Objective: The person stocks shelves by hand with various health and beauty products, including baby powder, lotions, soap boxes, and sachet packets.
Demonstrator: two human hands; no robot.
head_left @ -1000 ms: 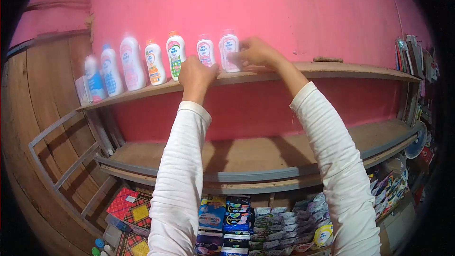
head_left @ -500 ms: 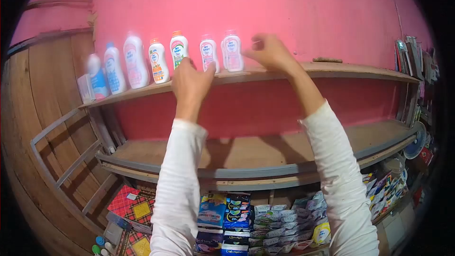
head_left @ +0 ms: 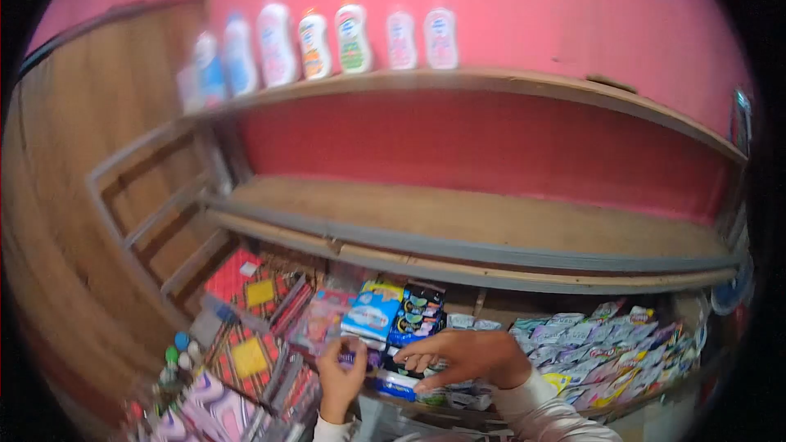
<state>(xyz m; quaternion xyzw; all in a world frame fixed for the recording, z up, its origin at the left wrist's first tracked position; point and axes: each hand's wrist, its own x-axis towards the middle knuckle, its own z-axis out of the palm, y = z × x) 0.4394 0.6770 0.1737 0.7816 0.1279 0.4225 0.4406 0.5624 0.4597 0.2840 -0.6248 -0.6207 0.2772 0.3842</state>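
Note:
Both of my hands are low in the view, in front of packs on the lower level. My left hand [head_left: 341, 376] has its thumb and fingers curved apart, with a dark purple pack [head_left: 370, 359] showing behind them. My right hand [head_left: 475, 357] points left with fingers spread and slightly bent, holding nothing visible. Near both hands lie a blue and yellow pack [head_left: 372, 313] and dark blue packs [head_left: 419, 317]. On the upper shelf [head_left: 524, 82] stand several upright bottles, among them a white and green bottle [head_left: 354, 38] and a pink-labelled white bottle [head_left: 441, 38].
The wooden middle shelf [head_left: 483, 206] runs between the bottles and my hands. Red plaid boxes [head_left: 229, 282] lie at lower left, beside a grey wooden frame [head_left: 123, 205]. Rows of shiny sachets [head_left: 598, 352] fill the lower right. A small dark object [head_left: 612, 84] rests on the upper shelf.
My hands have dropped from beside the shelf bottles to the packs below. The view has tilted downward, so the bottles appear higher. The bottles remain standing in their row.

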